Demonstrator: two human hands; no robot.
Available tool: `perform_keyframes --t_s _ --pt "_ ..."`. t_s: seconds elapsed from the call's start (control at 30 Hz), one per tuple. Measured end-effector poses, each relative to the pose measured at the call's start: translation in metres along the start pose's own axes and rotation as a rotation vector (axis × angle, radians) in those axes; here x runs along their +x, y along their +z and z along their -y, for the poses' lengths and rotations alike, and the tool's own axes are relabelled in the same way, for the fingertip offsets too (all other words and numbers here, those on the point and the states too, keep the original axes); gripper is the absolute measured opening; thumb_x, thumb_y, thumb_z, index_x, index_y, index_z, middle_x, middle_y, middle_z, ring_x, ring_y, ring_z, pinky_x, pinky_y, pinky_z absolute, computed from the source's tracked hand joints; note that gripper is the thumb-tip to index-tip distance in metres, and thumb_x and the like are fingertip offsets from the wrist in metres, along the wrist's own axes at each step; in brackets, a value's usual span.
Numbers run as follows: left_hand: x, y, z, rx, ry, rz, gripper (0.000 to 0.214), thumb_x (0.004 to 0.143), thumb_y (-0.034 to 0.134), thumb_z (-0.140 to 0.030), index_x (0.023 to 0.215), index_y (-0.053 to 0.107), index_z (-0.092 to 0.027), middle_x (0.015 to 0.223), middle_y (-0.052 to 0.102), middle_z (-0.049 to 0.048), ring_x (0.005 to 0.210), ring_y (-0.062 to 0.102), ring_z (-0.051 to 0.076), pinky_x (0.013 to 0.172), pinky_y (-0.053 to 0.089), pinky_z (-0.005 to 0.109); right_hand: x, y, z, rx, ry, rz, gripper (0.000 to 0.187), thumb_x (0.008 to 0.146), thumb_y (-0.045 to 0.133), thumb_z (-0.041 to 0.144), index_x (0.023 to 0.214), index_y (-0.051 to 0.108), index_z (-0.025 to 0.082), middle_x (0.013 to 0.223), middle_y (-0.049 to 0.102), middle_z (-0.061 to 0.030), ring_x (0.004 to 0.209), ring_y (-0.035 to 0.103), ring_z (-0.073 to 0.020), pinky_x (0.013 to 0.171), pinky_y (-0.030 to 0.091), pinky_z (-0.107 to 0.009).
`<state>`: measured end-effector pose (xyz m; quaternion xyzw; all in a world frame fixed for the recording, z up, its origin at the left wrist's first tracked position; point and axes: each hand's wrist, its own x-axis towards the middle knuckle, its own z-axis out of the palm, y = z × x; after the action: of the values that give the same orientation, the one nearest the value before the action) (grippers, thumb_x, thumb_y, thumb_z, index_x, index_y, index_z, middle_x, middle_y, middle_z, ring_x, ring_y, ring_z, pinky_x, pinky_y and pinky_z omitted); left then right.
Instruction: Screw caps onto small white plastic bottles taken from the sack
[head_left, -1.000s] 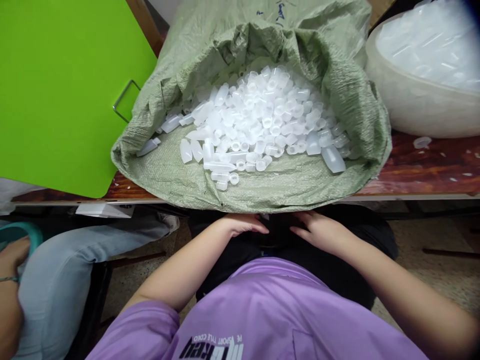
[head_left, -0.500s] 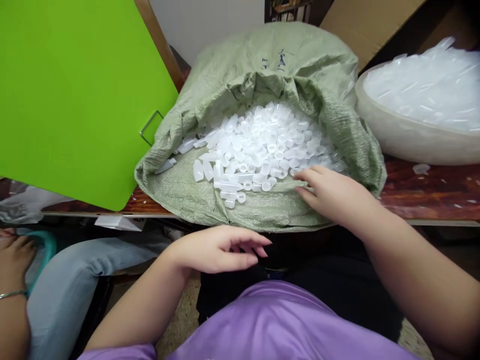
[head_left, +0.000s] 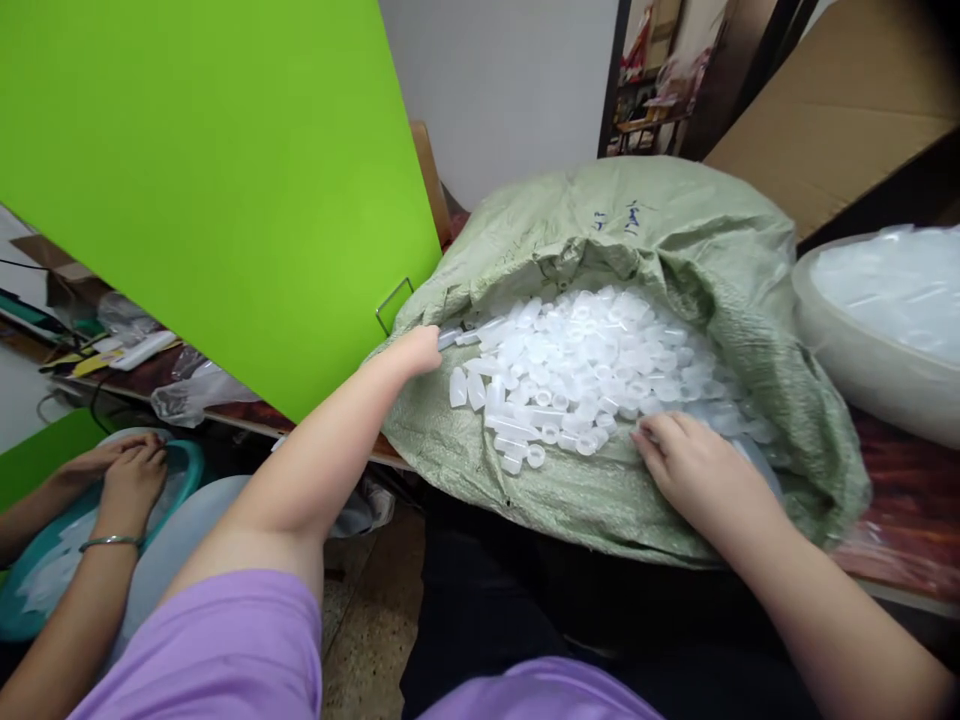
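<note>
A pale green woven sack (head_left: 720,215) lies on its side with its mouth towards me. Inside it is a heap of small translucent white plastic caps (head_left: 585,350), short and tube-like. My left hand (head_left: 421,350) is at the left edge of the sack's mouth, its fingers curled; what they hold, if anything, is hidden. Beside it lie a few stray caps. My right hand (head_left: 686,460) rests low at the front right of the heap, thumb and fingertips drawn together at the nearest caps. I cannot make out what is between them.
A large bright green board (head_left: 225,170) stands at the left. At the right is a whitish tub (head_left: 862,340) heaped with clear plastic pieces, in front of a cardboard box (head_left: 832,110). Lower left, another person's hands (head_left: 135,470) are over a teal basin (head_left: 191,470).
My left hand has moved from in front of my body up and left to the sack's edge. My right hand's fingers have drawn together. The view has shifted left.
</note>
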<state>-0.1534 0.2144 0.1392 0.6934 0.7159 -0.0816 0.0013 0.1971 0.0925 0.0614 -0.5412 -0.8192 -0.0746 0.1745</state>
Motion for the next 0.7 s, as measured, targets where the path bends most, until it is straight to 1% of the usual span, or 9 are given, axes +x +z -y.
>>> perform_keyframes --t_s 0.07,0.1,0.17,0.23,0.33,0.4,0.5,0.6,0.7 --pt "0.015 0.003 -0.003 0.003 0.016 0.016 0.044 0.078 0.055 -0.030 0.120 0.053 -0.014 0.118 0.060 0.0136 0.102 0.058 0.025 0.085 0.045 0.029 -0.011 0.001 0.000 0.113 0.038 -0.089 0.020 0.092 0.036 0.032 0.093 0.051 0.018 0.088 0.061 -0.0105 0.078 0.061 -0.0243 0.064 0.045 -0.034" --pt "0.022 0.005 -0.006 0.009 0.020 0.016 0.049 0.079 0.054 -0.035 0.123 0.050 -0.015 0.122 0.057 0.0136 0.105 0.057 0.025 0.087 0.044 0.030 -0.017 0.002 0.001 0.183 0.055 -0.127 0.020 0.092 0.037 0.034 0.095 0.049 0.019 0.090 0.061 -0.0106 0.081 0.061 -0.0242 0.066 0.047 -0.034" --pt "0.037 0.008 -0.009 0.028 0.004 -0.004 0.063 0.080 0.052 -0.047 0.133 0.040 -0.015 0.136 0.045 0.0154 0.115 0.050 0.028 0.093 0.041 0.033 -0.027 0.005 0.005 0.314 0.084 -0.165 0.021 0.092 0.038 0.038 0.099 0.047 0.020 0.094 0.061 -0.0100 0.083 0.062 -0.0229 0.068 0.048 -0.033" --pt "0.052 0.010 -0.009 0.054 -0.042 -0.051 0.076 0.080 0.044 -0.057 0.140 0.026 -0.014 0.146 0.029 0.0169 0.126 0.039 0.031 0.100 0.035 0.038 -0.034 0.009 0.007 0.396 0.122 -0.164 0.023 0.091 0.039 0.041 0.100 0.047 0.021 0.092 0.061 -0.0084 0.082 0.063 -0.0212 0.068 0.049 -0.032" --pt "0.071 0.008 -0.002 0.097 -0.133 -0.139 0.084 0.081 0.034 -0.063 0.144 0.015 -0.010 0.151 0.013 0.0175 0.136 0.021 0.033 0.107 0.024 0.043 -0.037 0.015 0.007 0.464 0.183 -0.157 0.026 0.089 0.040 0.044 0.100 0.048 0.022 0.089 0.062 -0.0062 0.077 0.063 -0.0191 0.069 0.050 -0.030" --pt "0.079 0.004 0.006 0.130 -0.191 -0.194 0.079 0.085 0.029 -0.058 0.145 0.012 -0.009 0.152 0.007 0.0165 0.138 0.010 0.032 0.109 0.017 0.045 -0.036 0.017 0.003 0.508 0.211 -0.150 0.026 0.088 0.041 0.045 0.099 0.049 0.022 0.085 0.062 -0.0045 0.074 0.062 -0.0179 0.066 0.051 -0.028" --pt "0.084 -0.002 0.019 0.199 -0.231 -0.236 0.061 0.089 0.029 -0.035 0.144 0.019 -0.012 0.153 0.005 0.0120 0.140 0.003 0.029 0.110 0.010 0.045 -0.035 0.017 -0.001 0.557 0.224 -0.115 0.026 0.087 0.045 0.046 0.097 0.051 0.023 0.079 0.062 -0.0019 0.069 0.062 -0.0158 0.060 0.051 -0.024" --pt "0.079 -0.005 0.033 0.279 -0.195 -0.225 0.055 0.085 0.029 -0.017 0.140 0.032 -0.010 0.153 0.007 0.0092 0.140 -0.002 0.024 0.111 0.006 0.042 -0.038 0.015 -0.004 0.593 0.242 -0.088 0.025 0.087 0.046 0.046 0.097 0.052 0.024 0.080 0.063 -0.0013 0.069 0.062 -0.0147 0.059 0.051 -0.022" --pt "0.068 -0.005 0.046 0.339 -0.123 -0.177 0.056 0.083 0.028 -0.011 0.138 0.035 -0.006 0.152 0.011 0.0097 0.140 -0.004 0.019 0.111 0.003 0.038 -0.041 0.015 -0.004 0.617 0.238 -0.071 0.026 0.086 0.046 0.047 0.096 0.053 0.025 0.082 0.064 -0.0011 0.071 0.063 -0.0143 0.061 0.051 -0.021"
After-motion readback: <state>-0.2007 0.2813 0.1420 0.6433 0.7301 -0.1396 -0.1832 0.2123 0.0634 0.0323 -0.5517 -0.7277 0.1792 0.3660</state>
